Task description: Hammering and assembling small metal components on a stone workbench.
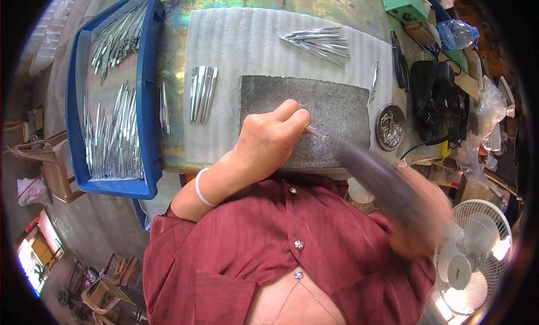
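My left hand (275, 131) is closed around a thin silvery metal piece (315, 132), its tip poking out over a dark grey rough slab (337, 95). To the right, a long dark tool (382, 182) slants across, smeared by motion; its kind I cannot make out. At its lower end my right hand (415, 232) grips it, also blurred. The tool's front end is close to the metal piece; whether they touch cannot be seen. A small row of flat metal pieces (202, 95) lies left of the slab, and a loose pile of similar pieces (317, 43) lies beyond it.
White foam sheet (219, 39) lies under the slab. At left stands a blue tray (150, 100) of metal pieces. On the right are a round dish of small metal parts (389, 127), pliers (400, 61), a black device (432, 95), a plastic bottle (457, 34) and a fan (477, 252).
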A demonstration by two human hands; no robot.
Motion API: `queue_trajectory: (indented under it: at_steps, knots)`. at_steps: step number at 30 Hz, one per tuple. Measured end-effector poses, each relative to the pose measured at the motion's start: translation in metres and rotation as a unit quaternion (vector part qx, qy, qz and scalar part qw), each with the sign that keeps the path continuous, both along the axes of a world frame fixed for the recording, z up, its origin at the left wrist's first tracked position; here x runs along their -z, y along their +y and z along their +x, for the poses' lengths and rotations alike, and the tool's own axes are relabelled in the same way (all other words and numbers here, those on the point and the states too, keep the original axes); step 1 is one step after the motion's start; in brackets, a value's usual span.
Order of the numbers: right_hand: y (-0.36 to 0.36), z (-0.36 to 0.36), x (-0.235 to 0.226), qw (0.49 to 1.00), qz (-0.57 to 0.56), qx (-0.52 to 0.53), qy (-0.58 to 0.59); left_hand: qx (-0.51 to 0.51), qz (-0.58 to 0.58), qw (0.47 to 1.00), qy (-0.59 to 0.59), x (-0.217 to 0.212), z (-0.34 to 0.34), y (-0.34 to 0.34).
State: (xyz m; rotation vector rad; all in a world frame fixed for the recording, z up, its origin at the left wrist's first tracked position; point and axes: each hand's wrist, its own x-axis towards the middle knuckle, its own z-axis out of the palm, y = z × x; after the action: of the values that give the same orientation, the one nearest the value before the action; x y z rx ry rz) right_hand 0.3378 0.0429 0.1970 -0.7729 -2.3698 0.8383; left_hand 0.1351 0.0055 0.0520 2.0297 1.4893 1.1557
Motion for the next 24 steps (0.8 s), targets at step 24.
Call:
queue_trajectory:
  at_steps: [24]
  knots:
    - [0.038, 0.013, 0.105, 0.974, 0.007, 0.133, -0.181, 0.027, -0.245, 0.704, -0.666, -0.031, -0.028, -0.002]
